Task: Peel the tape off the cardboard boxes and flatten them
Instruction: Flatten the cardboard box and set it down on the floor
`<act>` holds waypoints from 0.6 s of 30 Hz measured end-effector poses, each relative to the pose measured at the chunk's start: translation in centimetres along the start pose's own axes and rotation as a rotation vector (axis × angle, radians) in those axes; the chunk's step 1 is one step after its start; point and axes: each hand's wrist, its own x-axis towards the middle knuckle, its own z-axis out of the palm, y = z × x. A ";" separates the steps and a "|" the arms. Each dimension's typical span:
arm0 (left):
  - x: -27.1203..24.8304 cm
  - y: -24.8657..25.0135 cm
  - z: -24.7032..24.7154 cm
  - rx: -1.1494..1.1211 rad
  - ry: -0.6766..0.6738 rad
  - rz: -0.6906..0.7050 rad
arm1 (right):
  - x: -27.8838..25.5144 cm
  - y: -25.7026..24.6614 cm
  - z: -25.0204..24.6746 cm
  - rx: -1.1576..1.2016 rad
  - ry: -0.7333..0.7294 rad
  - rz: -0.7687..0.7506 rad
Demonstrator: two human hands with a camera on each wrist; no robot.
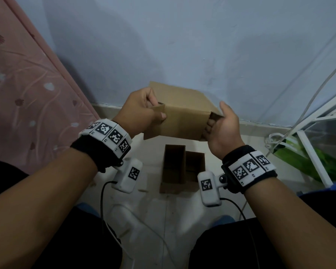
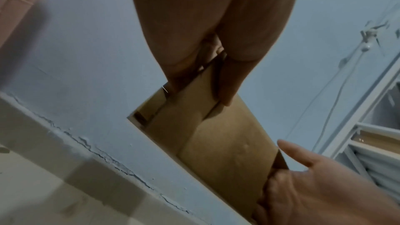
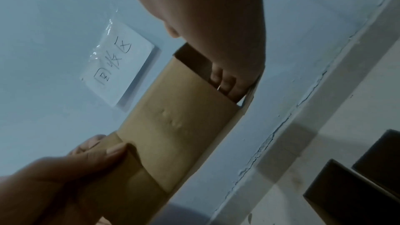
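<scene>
Cardboard box (image 1: pixel 182 121) held in air between both hands, above floor (image 1: pixel 153 210). Left hand (image 1: pixel 140 111) pinches left end, thumb on front face. Right hand (image 1: pixel 223 127) grips right end, fingers curled inside opening. Two open boxes (image 1: pixel 182 167) on floor below.

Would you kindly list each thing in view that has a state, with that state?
held cardboard box: off the floor, collapsed nearly flat, ends open.
left hand: pinches the box's left end.
right hand: grips its right end, fingers inside.
two boxes on the floor: upright, tops open.
</scene>
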 end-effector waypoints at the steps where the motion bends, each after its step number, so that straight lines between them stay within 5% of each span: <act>1: -0.3 0.2 0.2 -0.005 -0.021 -0.013 | -0.1 -0.1 -0.1 0.001 0.034 -0.004; 8: 0.2 -0.7 0.2 -0.249 0.221 -0.343 | -0.6 -0.9 0.4 -0.216 0.070 -0.130; 13: 0.3 -1.2 -0.9 -0.052 0.247 -0.326 | -1.6 0.0 2.0 -0.692 0.120 -0.410; 18: 0.2 -1.1 -0.3 0.177 0.312 -0.238 | -2.2 1.5 2.0 -1.022 -0.007 -0.413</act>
